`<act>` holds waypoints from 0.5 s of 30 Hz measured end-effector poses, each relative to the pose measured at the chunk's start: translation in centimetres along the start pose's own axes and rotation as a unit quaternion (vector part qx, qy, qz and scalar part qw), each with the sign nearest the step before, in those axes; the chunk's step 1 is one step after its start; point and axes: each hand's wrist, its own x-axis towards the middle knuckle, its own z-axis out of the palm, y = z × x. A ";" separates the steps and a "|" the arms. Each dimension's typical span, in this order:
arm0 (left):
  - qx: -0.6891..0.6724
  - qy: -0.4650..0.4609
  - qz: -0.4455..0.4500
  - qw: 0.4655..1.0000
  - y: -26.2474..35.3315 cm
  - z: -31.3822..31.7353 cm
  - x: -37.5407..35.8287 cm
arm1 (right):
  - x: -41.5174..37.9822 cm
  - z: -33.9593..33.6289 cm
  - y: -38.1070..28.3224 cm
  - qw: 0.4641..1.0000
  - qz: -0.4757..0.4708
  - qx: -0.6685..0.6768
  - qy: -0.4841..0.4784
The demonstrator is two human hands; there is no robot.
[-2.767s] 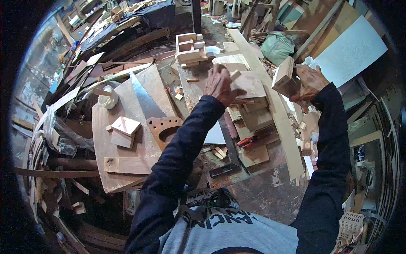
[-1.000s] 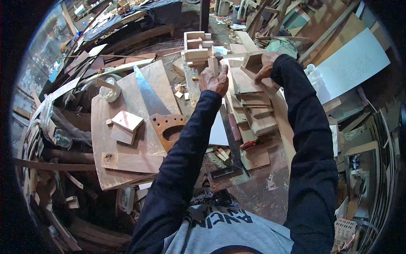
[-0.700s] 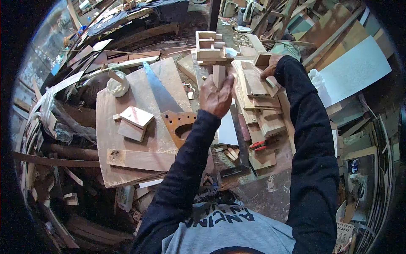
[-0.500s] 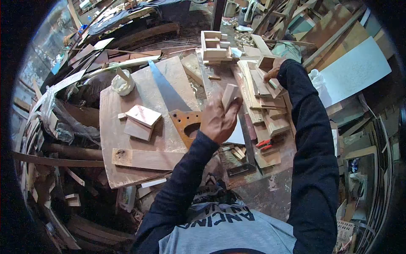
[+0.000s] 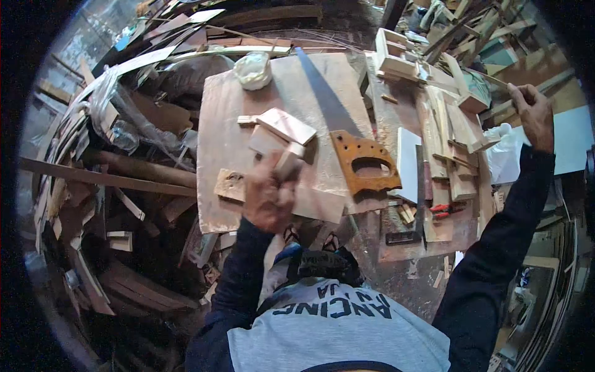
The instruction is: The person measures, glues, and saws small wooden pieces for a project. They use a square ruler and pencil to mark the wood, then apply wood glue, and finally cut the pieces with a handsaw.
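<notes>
Head view: the left hand [image 5: 268,194] grips a small block [image 5: 289,159] near a pale board [image 5: 288,126]; you cannot tell if the right hand [image 5: 535,116] holds anything. Going slowly should avoid bumps.

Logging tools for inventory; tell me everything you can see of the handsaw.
The handsaw lies flat and aslant on the wide wooden board, its handle nearest the camera. The blue-grey, metal-looking blade tapers toward the board's far edge; its teeth are too small to make out. The orange-brown, wood-like handle has a closed grip opening and dark round spots near the blade, and appears to overhang the board's right edge. Nothing holds it.
</notes>
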 end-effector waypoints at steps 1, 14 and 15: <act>0.046 0.019 -0.012 0.999 -1.3 -1.3 0.0 | -3.0 1.4 -4.5 0.997 -0.003 0.079 0.013; 0.179 0.184 -0.095 0.962 -6.5 -11.2 -1.6 | -22.4 19.3 -24.4 0.937 -0.278 0.096 -0.187; 0.154 0.161 -0.105 0.969 -7.5 -11.9 -1.9 | -22.5 19.4 -24.8 0.937 -0.280 0.097 -0.183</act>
